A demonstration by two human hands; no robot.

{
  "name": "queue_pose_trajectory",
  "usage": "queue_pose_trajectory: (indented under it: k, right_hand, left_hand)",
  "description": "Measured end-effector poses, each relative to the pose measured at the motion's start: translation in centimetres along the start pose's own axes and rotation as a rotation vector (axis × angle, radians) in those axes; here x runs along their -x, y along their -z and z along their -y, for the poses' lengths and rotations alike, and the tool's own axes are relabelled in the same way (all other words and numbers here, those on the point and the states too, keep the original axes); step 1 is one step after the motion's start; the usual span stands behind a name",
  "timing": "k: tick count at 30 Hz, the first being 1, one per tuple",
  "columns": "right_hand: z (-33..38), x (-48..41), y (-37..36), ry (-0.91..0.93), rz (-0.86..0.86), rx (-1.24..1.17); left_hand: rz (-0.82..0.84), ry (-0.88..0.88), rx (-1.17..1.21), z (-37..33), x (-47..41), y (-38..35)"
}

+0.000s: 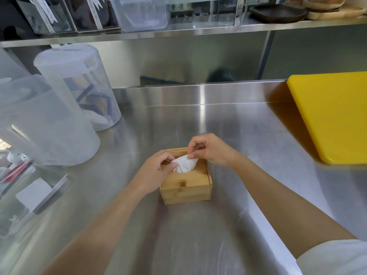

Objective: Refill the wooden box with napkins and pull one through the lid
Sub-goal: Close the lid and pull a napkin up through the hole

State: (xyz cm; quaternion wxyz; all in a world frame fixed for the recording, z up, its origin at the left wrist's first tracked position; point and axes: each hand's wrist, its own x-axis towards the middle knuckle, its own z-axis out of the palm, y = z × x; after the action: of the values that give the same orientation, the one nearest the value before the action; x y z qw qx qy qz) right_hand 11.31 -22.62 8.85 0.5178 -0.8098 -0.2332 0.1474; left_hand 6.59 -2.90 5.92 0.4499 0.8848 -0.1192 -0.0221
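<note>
A small wooden box [186,188] with its lid closed stands on the steel counter, near the middle. A white napkin [185,164] sticks up through the hole in the lid. My left hand [156,173] rests on the lid's left side, its thumb and fingers pinching the napkin's left edge. My right hand [210,149] hovers over the box's far right corner and pinches the napkin's top edge between thumb and forefinger. The inside of the box is hidden.
Two tall translucent plastic canisters [79,86] stand at the left. A clear tray [29,195] with small items lies at the near left. A yellow cutting board [333,116] lies at the right. A steel shelf [178,30] with containers runs overhead at the back.
</note>
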Motion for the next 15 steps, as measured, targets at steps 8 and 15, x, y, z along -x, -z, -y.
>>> queue_pose_trajectory:
  k: [8, 15]
  right_hand:
    - [-1.1, 0.9, 0.5, -0.042, -0.013, -0.144]
    - [-1.1, 1.3, 0.0, -0.080, 0.077, 0.007]
  left_hand:
    - [0.017, -0.153, -0.232, -2.4, -1.3, -0.5]
    - [0.095, -0.067, -0.204, -1.7, -1.6, 0.2]
